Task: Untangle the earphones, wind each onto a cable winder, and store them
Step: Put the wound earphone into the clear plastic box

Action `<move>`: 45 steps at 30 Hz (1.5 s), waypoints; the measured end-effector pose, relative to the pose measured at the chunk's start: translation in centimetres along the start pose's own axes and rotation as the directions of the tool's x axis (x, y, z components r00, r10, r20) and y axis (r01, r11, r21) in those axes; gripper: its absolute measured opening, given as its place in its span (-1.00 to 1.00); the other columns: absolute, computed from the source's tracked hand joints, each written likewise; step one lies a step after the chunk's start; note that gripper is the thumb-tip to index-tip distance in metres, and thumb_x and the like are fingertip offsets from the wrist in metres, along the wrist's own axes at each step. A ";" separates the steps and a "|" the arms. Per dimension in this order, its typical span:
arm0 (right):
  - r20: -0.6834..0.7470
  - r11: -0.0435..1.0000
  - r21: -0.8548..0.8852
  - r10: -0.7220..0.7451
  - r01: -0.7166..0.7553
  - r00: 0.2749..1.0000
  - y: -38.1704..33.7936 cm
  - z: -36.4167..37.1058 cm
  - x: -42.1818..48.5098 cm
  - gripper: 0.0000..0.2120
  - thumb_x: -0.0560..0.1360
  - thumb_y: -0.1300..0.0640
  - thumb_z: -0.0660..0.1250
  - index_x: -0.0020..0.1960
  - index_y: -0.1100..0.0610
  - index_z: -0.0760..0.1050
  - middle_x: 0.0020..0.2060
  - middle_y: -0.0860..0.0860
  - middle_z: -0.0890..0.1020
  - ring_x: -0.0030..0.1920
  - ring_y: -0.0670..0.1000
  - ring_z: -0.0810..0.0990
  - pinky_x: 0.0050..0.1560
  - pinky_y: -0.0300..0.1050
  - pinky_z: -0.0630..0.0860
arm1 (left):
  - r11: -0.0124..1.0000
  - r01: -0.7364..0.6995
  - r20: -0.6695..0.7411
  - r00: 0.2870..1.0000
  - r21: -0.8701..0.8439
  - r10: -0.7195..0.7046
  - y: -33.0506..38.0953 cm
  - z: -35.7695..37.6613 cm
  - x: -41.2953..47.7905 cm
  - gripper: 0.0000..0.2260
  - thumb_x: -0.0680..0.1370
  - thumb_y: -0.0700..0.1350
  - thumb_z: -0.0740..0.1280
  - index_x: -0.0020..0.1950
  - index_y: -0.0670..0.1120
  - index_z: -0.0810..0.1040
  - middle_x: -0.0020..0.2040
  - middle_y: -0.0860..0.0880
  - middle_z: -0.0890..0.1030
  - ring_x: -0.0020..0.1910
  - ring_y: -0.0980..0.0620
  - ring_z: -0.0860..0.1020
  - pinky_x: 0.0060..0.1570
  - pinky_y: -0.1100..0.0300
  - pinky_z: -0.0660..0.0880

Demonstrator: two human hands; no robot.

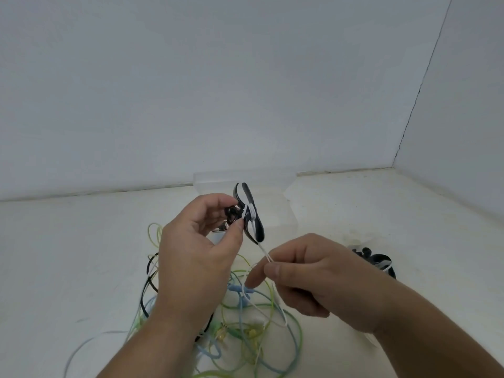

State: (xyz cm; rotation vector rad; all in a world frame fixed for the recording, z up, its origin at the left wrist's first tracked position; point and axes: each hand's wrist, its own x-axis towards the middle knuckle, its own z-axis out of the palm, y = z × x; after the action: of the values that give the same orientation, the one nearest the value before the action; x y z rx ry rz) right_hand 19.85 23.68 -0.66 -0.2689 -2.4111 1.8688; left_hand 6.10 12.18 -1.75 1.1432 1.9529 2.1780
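Observation:
My left hand [196, 249] pinches a black cable winder [251, 211] between thumb and fingers, holding it up above the table. A white earphone cable [261, 249] is wrapped around the winder's middle and runs down to my right hand [308, 279], which pinches it between thumb and forefinger. Below both hands lies a tangle of green, blue and black earphone cables [245, 323] on the white table.
A clear plastic box [272, 186] stands behind the winder near the back wall. Another black cable winder with white cable [379, 264] lies on the table to the right. White walls close in at the back and right.

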 end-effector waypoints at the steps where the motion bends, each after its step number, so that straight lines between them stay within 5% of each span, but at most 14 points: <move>1: -0.005 0.999 0.051 -0.012 0.012 1.000 0.0 -0.1 0.0 -0.76 0.60 0.12 0.25 0.00 0.18 0.67 -0.55 0.06 0.34 -0.52 0.00 0.18 -0.46 -0.18 0.16 | 1.000 -0.020 0.004 1.000 0.015 0.020 0.1 0.0 0.0 -0.75 0.47 -0.30 0.47 -0.05 0.06 0.64 -0.14 0.15 0.70 -0.06 0.14 0.65 -0.01 0.37 0.52; 7: -0.071 0.979 0.200 -0.022 0.036 0.997 -0.3 -0.8 -0.4 -0.80 0.48 0.13 0.31 -0.11 0.18 0.70 -0.59 0.02 0.24 -0.55 -0.03 0.11 -0.49 -0.21 0.05 | 0.999 -0.032 -0.039 0.999 -0.035 0.030 -0.2 -0.4 0.4 -0.78 0.46 -0.24 0.50 -0.04 0.07 0.64 -0.12 0.12 0.70 -0.04 0.10 0.65 0.05 0.21 0.56; 15: 0.107 0.997 0.036 0.069 -0.073 0.992 -0.3 0.4 -0.2 -0.61 0.67 0.05 0.15 -0.03 0.28 0.65 -0.48 0.09 0.45 -0.49 0.02 0.20 -0.50 -0.24 0.16 | 0.997 0.020 -0.090 0.996 -0.074 -0.027 -0.7 0.1 0.0 -0.80 0.46 -0.28 0.48 -0.03 -0.01 0.63 -0.17 0.02 0.69 -0.13 0.05 0.65 -0.08 0.28 0.57; 20: 0.117 0.999 0.047 0.019 -0.024 0.993 -0.5 0.7 -0.1 -0.60 0.61 0.00 0.16 -0.08 0.23 0.66 -0.49 0.08 0.44 -0.50 0.01 0.23 -0.45 -0.12 0.13 | 0.998 0.020 -0.048 0.999 -0.058 -0.023 -0.8 0.2 0.1 -0.79 0.46 -0.29 0.48 -0.04 0.01 0.63 -0.17 0.03 0.70 -0.11 0.04 0.66 -0.07 0.27 0.56; 27: -0.087 0.985 0.161 -0.054 0.068 0.995 -1.0 -0.3 -0.5 -0.63 0.50 0.03 0.18 -0.29 0.19 0.64 -0.55 0.07 0.40 -0.52 0.00 0.22 -0.49 -0.20 0.11 | 0.986 -0.087 0.114 0.991 0.145 0.070 -0.5 -0.5 0.1 -0.72 0.48 -0.29 0.47 -0.05 0.11 0.63 -0.09 0.19 0.68 0.04 0.15 0.63 0.09 0.27 0.52; 30: -0.243 0.977 0.177 -0.071 0.116 0.968 -1.1 -0.7 -0.5 -0.67 0.48 0.02 0.25 -0.28 0.21 0.63 -0.56 0.07 0.39 -0.54 -0.02 0.19 -0.53 -0.24 0.11 | 0.938 -0.181 0.196 0.972 0.296 0.126 -0.2 -0.5 -0.1 -0.74 0.47 -0.24 0.48 -0.05 0.15 0.63 -0.06 0.27 0.65 -0.10 0.38 0.58 -0.07 0.47 0.43; 32: -0.385 0.986 0.103 -0.082 0.131 0.919 -1.2 -1.1 -0.6 -0.72 0.52 0.12 0.33 -0.31 0.21 0.61 -0.55 0.07 0.39 -0.54 -0.03 0.20 -0.54 -0.26 0.14 | 0.898 -0.240 0.294 0.947 0.369 0.133 -0.1 -0.4 -0.2 -0.74 0.47 -0.24 0.48 -0.06 0.14 0.63 -0.09 0.26 0.65 -0.28 0.44 0.51 -0.20 0.52 0.38; 34: -0.539 0.989 -0.106 -0.145 0.104 0.830 -1.0 -1.6 -0.7 -0.73 0.54 0.19 0.34 -0.32 0.20 0.60 -0.57 0.02 0.41 -0.53 -0.03 0.24 -0.52 -0.27 0.19 | 0.858 -0.297 0.403 0.908 0.420 0.117 -0.2 -0.3 -0.2 -0.74 0.48 -0.23 0.46 -0.06 0.16 0.62 -0.10 0.25 0.64 -0.25 0.39 0.53 -0.21 0.51 0.37; 37: -0.648 0.966 -0.246 -0.226 0.081 0.728 -0.8 -1.9 -0.6 -0.74 0.54 0.14 0.32 -0.30 0.14 0.61 -0.57 -0.02 0.38 -0.52 -0.05 0.25 -0.49 -0.28 0.23 | 0.897 -0.209 0.478 0.878 0.390 -0.004 -0.3 -0.3 -0.4 -0.76 0.50 -0.18 0.46 -0.05 0.19 0.60 -0.04 0.29 0.64 -0.29 0.35 0.55 -0.20 0.47 0.39; 40: -0.702 0.952 -0.304 -0.249 0.036 0.667 -0.5 -1.9 -0.2 -0.72 0.56 0.08 0.34 -0.30 0.13 0.60 -0.58 -0.01 0.31 -0.55 -0.10 0.21 -0.50 -0.34 0.22 | 0.937 -0.155 0.536 0.843 0.314 -0.040 -0.2 -0.3 -0.4 -0.78 0.49 -0.17 0.48 -0.05 0.18 0.62 -0.04 0.30 0.65 0.06 0.30 0.59 0.11 0.35 0.46; 45: -0.721 0.958 -0.284 -0.195 -0.027 0.665 0.1 -2.0 0.3 -0.71 0.58 0.06 0.33 -0.28 0.15 0.60 -0.60 -0.07 0.27 -0.59 -0.12 0.18 -0.53 -0.36 0.19 | 0.996 0.032 0.618 0.783 0.078 -0.073 0.1 -0.1 -0.4 -0.78 0.44 -0.24 0.51 -0.06 0.07 0.65 -0.09 0.10 0.70 0.03 0.11 0.66 0.16 0.23 0.53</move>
State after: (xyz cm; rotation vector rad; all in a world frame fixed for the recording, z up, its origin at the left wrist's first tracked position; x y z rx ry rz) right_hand 19.94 25.70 -0.30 -0.7585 -2.0014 1.0389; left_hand 6.40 11.87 -1.87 1.5379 1.7177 1.4312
